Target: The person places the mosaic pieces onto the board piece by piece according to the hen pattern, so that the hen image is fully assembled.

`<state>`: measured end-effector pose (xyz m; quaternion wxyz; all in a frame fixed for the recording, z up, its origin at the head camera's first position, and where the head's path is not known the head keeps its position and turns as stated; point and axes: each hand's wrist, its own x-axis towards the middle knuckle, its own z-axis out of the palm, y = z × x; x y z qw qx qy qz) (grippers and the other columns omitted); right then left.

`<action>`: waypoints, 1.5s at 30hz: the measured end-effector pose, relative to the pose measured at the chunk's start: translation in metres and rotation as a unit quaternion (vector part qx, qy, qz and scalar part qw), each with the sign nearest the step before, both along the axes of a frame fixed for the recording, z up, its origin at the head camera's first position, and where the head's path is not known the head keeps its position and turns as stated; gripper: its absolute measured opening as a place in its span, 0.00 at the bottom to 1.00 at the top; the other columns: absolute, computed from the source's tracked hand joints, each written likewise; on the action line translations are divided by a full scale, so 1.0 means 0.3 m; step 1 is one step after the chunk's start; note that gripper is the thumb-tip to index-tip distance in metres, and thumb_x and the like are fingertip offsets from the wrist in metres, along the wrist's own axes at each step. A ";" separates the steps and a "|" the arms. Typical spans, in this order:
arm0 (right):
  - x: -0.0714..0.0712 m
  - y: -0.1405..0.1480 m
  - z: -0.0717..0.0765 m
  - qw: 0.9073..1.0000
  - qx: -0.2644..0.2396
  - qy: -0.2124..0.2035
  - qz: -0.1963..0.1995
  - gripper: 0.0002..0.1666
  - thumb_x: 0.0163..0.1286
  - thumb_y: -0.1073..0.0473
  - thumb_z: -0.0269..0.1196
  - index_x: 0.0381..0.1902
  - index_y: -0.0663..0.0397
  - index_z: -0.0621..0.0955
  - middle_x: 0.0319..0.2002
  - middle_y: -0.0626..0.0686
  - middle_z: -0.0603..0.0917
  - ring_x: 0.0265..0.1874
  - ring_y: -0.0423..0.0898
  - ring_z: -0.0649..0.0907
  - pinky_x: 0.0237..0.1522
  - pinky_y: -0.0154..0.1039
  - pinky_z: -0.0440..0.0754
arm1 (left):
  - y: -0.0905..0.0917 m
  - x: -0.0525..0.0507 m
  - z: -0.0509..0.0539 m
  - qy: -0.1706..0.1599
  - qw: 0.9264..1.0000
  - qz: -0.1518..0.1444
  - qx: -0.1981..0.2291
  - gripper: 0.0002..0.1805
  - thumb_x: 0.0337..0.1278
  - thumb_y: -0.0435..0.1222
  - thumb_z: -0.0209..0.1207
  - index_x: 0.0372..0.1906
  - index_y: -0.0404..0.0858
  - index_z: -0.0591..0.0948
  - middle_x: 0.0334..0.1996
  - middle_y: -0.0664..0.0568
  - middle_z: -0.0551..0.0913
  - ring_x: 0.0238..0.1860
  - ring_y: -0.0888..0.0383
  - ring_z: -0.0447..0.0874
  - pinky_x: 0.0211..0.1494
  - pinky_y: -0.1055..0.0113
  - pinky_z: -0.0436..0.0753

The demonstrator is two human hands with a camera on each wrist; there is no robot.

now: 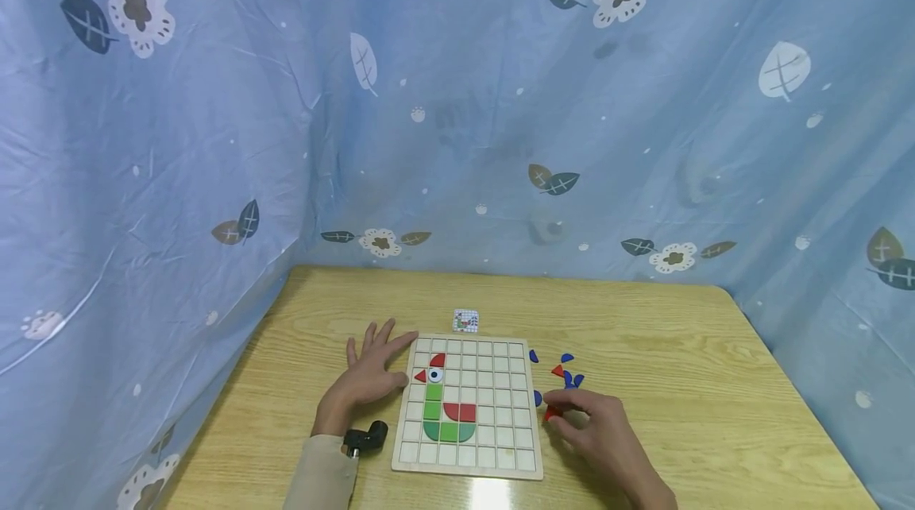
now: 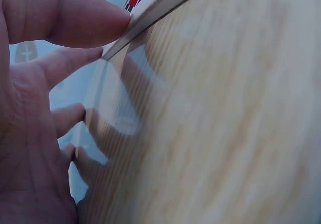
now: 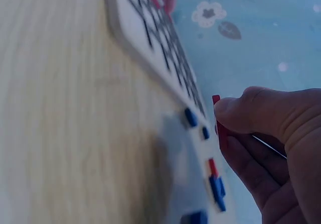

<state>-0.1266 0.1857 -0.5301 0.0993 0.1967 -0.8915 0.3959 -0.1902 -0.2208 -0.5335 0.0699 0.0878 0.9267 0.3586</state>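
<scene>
A square wooden grid board (image 1: 465, 471) lies on the table, with red and green pieces and a round eye piece laid in a bird-like shape. My left hand (image 1: 368, 375) is spread at the board's left edge; in the left wrist view its thumb (image 2: 95, 20) and a fingertip touch the rim. To the right of the board, my right hand (image 1: 596, 423) pinches a flat red piece (image 3: 219, 126) between thumb and fingers, above the tabletop. The fingers hide part of that piece, so its full outline cannot be told.
Several blue rounded pieces (image 1: 567, 357) and a red triangle (image 1: 557, 371) lie loose right of the board. A small printed card (image 1: 465, 321) sits behind it. The wood-grain table (image 1: 643, 327) is backed by a blue patterned curtain (image 1: 465, 97).
</scene>
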 end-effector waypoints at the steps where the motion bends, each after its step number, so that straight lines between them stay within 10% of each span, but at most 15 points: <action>1: -0.004 -0.007 0.004 1.000 -0.004 0.008 0.012 0.21 0.57 0.73 0.80 0.46 0.48 0.94 0.39 0.39 0.94 0.38 0.35 0.90 0.46 0.37 0.90 | 0.000 0.000 0.000 0.001 1.000 0.000 0.000 0.47 0.51 0.35 0.65 0.83 0.50 0.73 0.90 0.37 0.47 0.90 0.30 0.29 0.80 0.24 0.21; 20: -0.073 -0.190 0.012 0.985 0.005 -0.024 0.170 0.16 0.66 0.70 0.75 0.50 0.52 0.93 0.45 0.46 0.96 0.43 0.41 0.93 0.52 0.39 0.91 | -0.002 -0.003 -0.003 0.002 1.000 -0.002 0.004 0.46 0.52 0.35 0.65 0.83 0.49 0.73 0.90 0.36 0.48 0.90 0.29 0.29 0.80 0.24 0.21; 45: -0.096 -0.272 -0.014 0.986 0.058 -0.009 0.158 0.19 0.65 0.72 0.75 0.52 0.51 0.93 0.47 0.44 0.95 0.51 0.41 0.93 0.56 0.42 0.91 | -0.001 -0.002 0.002 0.010 1.000 -0.001 0.015 0.46 0.51 0.35 0.64 0.82 0.48 0.73 0.90 0.34 0.48 0.89 0.28 0.30 0.80 0.23 0.21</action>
